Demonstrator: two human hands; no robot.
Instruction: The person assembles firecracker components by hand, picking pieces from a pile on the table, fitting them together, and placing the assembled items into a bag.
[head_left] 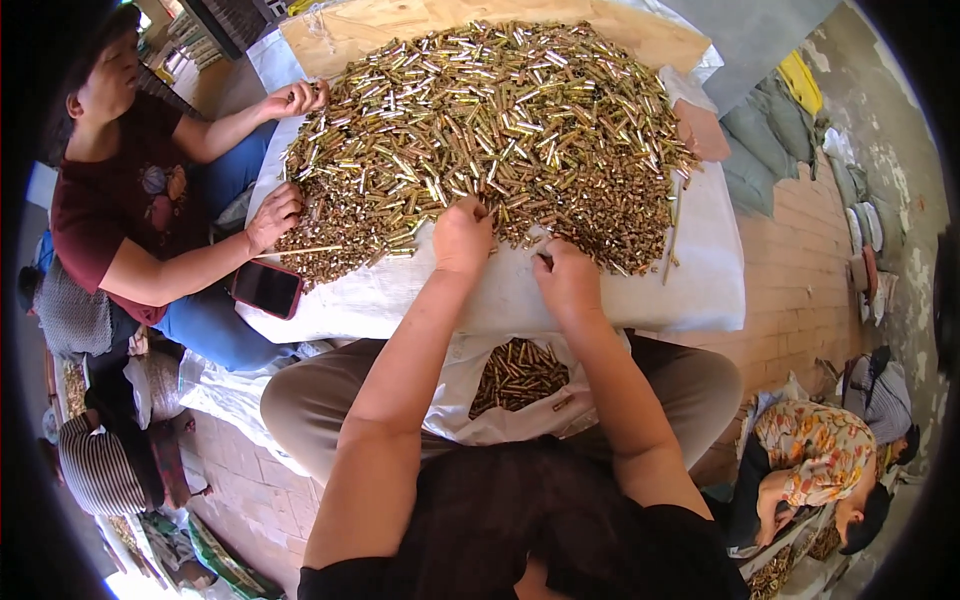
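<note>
A broad heap of small brass-coloured metal tubes and shorter pieces [500, 120] covers most of the white-covered table [690, 300] in front of me. My left hand [463, 237] is closed at the heap's near edge, its fingertips among the pieces; what they hold is hidden. Just to the right and slightly nearer, my right hand [566, 278] has its thumb and fingers pinched together. Something small and dark shows at its fingertips, too small to name. Between my knees, below the table edge, an open white sack [455, 400] contains many brown-gold tubes [518, 375].
A co-worker [130, 200] sits at the left, both hands by the heap. A phone [268, 289] lies near the left table edge, a thin stick [300, 250] beside it. A wooden board [400, 30] backs the heap. Other people [815, 450] crouch behind; grey sacks [765, 130] stand right.
</note>
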